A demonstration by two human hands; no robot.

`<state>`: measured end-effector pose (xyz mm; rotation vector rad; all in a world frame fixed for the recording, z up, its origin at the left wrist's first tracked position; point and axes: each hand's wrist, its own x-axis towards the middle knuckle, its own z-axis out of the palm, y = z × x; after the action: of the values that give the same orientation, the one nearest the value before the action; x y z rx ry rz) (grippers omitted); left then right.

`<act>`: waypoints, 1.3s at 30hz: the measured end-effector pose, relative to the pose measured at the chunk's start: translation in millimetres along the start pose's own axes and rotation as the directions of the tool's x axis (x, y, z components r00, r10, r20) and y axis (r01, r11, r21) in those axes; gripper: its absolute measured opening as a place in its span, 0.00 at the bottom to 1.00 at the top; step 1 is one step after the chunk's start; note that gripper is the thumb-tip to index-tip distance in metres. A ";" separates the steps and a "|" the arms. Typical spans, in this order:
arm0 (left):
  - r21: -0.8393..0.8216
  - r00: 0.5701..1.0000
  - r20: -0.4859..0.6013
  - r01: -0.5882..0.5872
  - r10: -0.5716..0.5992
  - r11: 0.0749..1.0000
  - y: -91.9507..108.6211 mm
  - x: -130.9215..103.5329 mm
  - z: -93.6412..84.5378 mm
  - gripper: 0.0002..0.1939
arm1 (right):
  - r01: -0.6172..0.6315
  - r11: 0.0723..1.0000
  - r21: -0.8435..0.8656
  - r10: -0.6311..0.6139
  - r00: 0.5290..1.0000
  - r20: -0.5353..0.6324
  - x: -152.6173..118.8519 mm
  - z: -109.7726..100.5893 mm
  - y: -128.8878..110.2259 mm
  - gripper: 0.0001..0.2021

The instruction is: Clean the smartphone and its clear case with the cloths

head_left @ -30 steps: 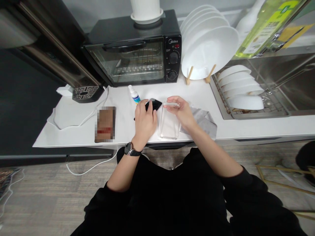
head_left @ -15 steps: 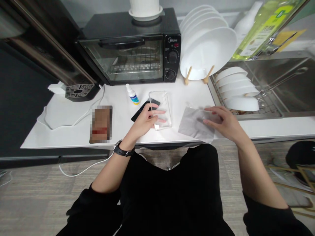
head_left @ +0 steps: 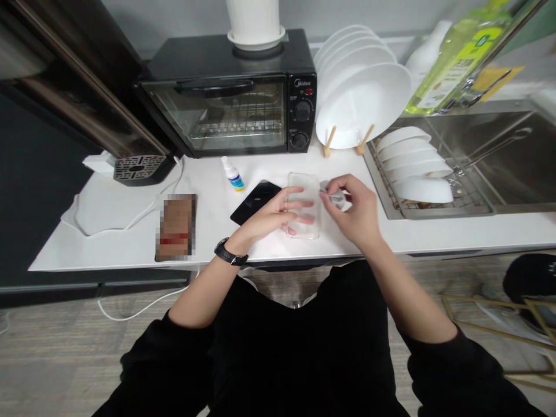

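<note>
My left hand (head_left: 275, 214) holds a clear phone case (head_left: 309, 184) above the counter, its long fingers stretched across the case and partly seen through it. In my right hand (head_left: 356, 208) a thin grey cloth (head_left: 337, 200) is bunched up, pinched between thumb and fingers, close to the case's right edge. A black phone (head_left: 256, 201) lies flat beside my left hand, its lower right end covered by the hand. Behind it stands a small white spray bottle (head_left: 233, 175) with a blue and yellow label.
A toaster oven (head_left: 230, 116) stands at the back, a white pot (head_left: 254, 23) on top. To its right, white plates (head_left: 362, 107) lean in a wooden rack, beside a sink (head_left: 516, 156) with bowls (head_left: 419, 162). A blurred-out flat item (head_left: 176, 227) and a white cable (head_left: 117, 229) lie left.
My left hand has moved right with the phone case, uncovering more of the phone. My right hand has come left to the case, and the cloth, spread out before, is now bunched in it.
</note>
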<state>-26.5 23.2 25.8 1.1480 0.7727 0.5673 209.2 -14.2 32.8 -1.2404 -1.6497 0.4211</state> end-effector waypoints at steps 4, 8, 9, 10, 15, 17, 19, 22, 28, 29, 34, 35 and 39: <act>-0.194 0.985 -0.170 -0.075 0.042 0.978 -1.1 0.5 -1.4 0.41 | 0.228 0.974 -0.004 -0.215 0.920 0.327 -0.3 38.3 -3.5 0.18; -0.336 0.993 -0.119 -0.035 -0.006 0.941 5.3 -2.7 -4.7 0.34 | 0.407 0.912 -0.052 -0.335 0.811 0.481 -6.5 37.9 7.1 0.28; -0.335 0.996 -0.092 -0.009 -0.023 0.942 6.4 -3.0 -4.8 0.34 | 0.442 0.895 -0.059 -0.354 0.784 0.510 -4.8 34.9 9.3 0.29; -0.333 0.997 -0.069 0.017 -0.042 0.943 7.3 -2.9 -4.7 0.35 | 0.466 0.882 -0.072 -0.361 0.766 0.531 -1.9 32.2 10.9 0.32; -0.329 0.994 -0.010 0.096 -0.105 0.940 12.2 6.0 -6.6 0.38 | 0.472 0.865 -0.173 -0.334 0.796 0.505 6.5 34.0 4.4 0.43; -0.298 0.996 -0.062 0.035 -0.056 0.954 15.9 11.2 -9.3 0.35 | 0.501 0.856 -0.130 -0.361 0.758 0.543 0.3 39.7 -2.3 0.44; -0.261 0.995 -0.093 0.005 -0.030 0.965 19.5 16.1 -12.4 0.35 | 0.534 0.843 -0.067 -0.394 0.697 0.599 -4.6 42.3 -5.1 0.42; -0.221 0.997 -0.050 0.049 -0.062 0.974 22.7 23.4 -16.8 0.38 | 0.534 0.843 -0.060 -0.390 0.684 0.617 2.5 36.7 2.7 0.39; -0.157 0.996 0.009 0.092 -0.092 0.983 31.6 41.5 -25.1 0.42 | 0.487 0.854 -0.182 -0.333 0.782 0.526 13.9 36.4 14.8 0.49; -0.152 0.996 0.002 0.093 -0.093 0.984 33.1 43.1 -26.1 0.42 | 0.512 0.845 -0.152 -0.356 0.752 0.555 9.9 39.2 13.1 0.49; -0.154 0.994 0.023 0.110 -0.108 0.982 32.7 40.2 -25.5 0.41 | 0.550 0.833 -0.063 -0.397 0.672 0.625 5.7 35.0 15.6 0.42; -0.157 0.992 0.036 0.125 -0.121 0.980 31.6 38.5 -24.7 0.41 | 0.526 0.844 -0.101 -0.372 0.711 0.596 8.8 32.0 18.3 0.42; -0.165 0.987 0.081 0.152 -0.140 0.974 28.2 33.5 -23.4 0.40 | 0.449 0.875 -0.179 -0.312 0.808 0.499 7.8 33.9 18.6 0.52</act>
<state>-24.4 70.9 39.4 0.9393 0.7281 0.4589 190.2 9.4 7.6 -1.0109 -2.3883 0.2258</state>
